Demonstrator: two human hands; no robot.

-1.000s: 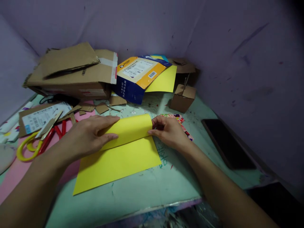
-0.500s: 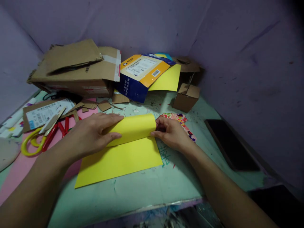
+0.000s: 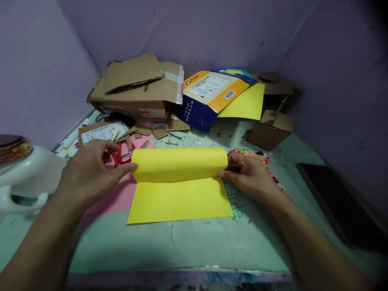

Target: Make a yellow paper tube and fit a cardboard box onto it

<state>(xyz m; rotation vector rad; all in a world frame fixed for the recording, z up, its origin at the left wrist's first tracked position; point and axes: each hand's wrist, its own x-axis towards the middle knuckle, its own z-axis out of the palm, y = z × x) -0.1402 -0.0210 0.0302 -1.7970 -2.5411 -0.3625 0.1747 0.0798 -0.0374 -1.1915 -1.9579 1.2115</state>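
The yellow paper [image 3: 180, 202] is lying between my two hands on the table [image 3: 182, 250], its near part resting flat and its far part curling over towards me in a loose roll. My right hand [image 3: 251, 173] is pinching the roll's right end, thumb on the outside and fingers curling in at the opening, so the paper is stretching leftward from my grip. My left hand [image 3: 91, 173] is holding its thumb and fingers apart at the roll's left end, the thumb tip meeting the paper's edge; I cannot tell whether it is pressing. Just beyond that hand, red scissors [image 3: 118, 160] are lying over a pink sheet [image 3: 127, 194], and a white mug [image 3: 45, 165] is sitting to its left. A floral piece [image 3: 266, 157] is lying beside my right hand, a black slab [image 3: 336, 202] farther right. A carton [image 3: 133, 95] and a blue box [image 3: 212, 97] are sitting on the far side.
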